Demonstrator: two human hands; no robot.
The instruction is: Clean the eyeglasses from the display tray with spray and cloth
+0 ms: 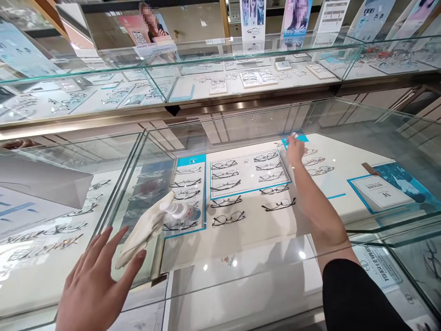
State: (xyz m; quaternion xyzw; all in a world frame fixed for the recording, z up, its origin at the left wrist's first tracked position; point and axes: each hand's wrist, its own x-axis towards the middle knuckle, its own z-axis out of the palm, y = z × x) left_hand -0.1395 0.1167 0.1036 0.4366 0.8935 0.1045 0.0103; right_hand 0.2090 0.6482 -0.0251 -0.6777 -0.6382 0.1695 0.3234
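My left hand (98, 280) hovers at the lower left with its fingers spread and nothing in it. Just beyond its fingertips, a cream-coloured cloth (146, 232) lies bunched on the glass top. Against the cloth's upper end is a small clear bottle (181, 211) with a white cap, tipped on its side. My right arm reaches far forward over the showcase. At its end my right hand (295, 149) is closed in a pinch near a blue-edged display card; a small whitish bit shows at the fingertips, too small to name. Eyeglasses (272, 177) lie in columns left of that hand.
A glass showcase (241, 276) spans the front, its panes reflecting lamps. More frames (320, 170) and a white-and-blue brand card (379, 191) are on the right. Behind stands a second glass counter (255, 94) with upright posters (253, 20). A large white sheet (41, 184) is at left.
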